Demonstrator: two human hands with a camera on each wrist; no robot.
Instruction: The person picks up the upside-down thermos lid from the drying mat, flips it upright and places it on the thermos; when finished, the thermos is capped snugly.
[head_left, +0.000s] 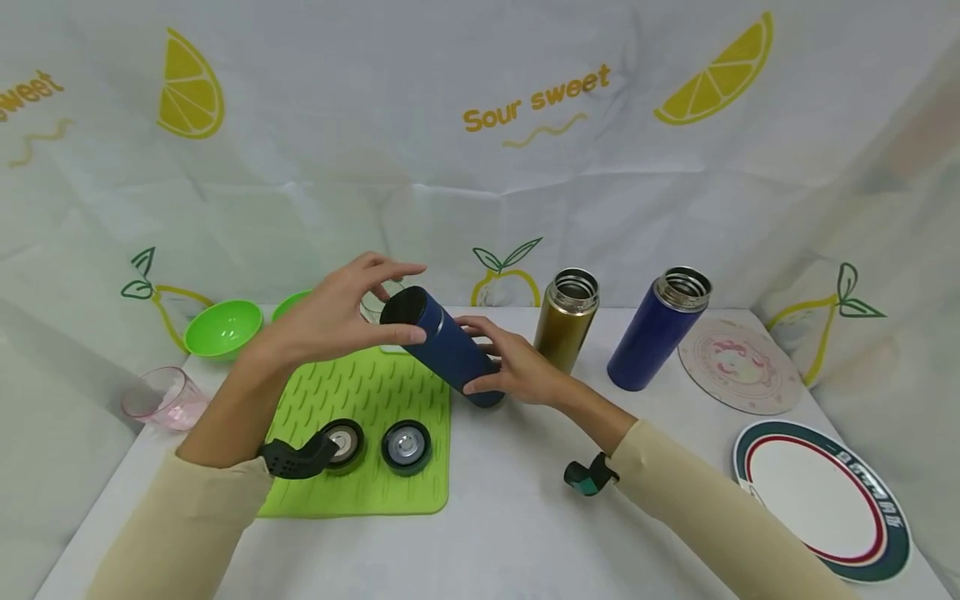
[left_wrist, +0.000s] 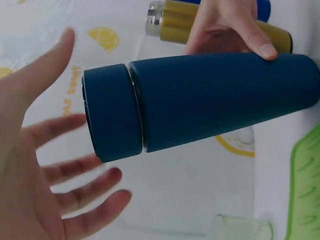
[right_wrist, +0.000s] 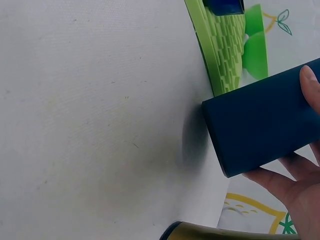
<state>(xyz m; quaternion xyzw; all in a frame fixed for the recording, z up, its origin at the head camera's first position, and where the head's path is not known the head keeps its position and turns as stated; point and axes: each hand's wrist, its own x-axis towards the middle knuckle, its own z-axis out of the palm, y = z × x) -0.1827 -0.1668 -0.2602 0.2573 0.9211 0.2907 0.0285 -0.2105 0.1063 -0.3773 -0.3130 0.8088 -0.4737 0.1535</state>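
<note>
Navy-blue insulated flask (head_left: 450,348) is slanting between both hands, its long axis running from the cap, up toward the table's left edge, down to the base on the right. Right hand (head_left: 521,367) is nearer to the base, gripping the lower body with thumb and fingers on opposite sides. Left hand (head_left: 337,315) is lying to the left of the cap, thumb and fingers spread apart around its rim; whether a fingertip is touching it, I cannot tell. Base is hanging low near the right edge of the green drying mat (head_left: 408,497), toward the far half of the table (head_left: 517,508), while the gold flask (head_left: 557,337) is standing just beyond the right hand, near the table's far edge
</note>
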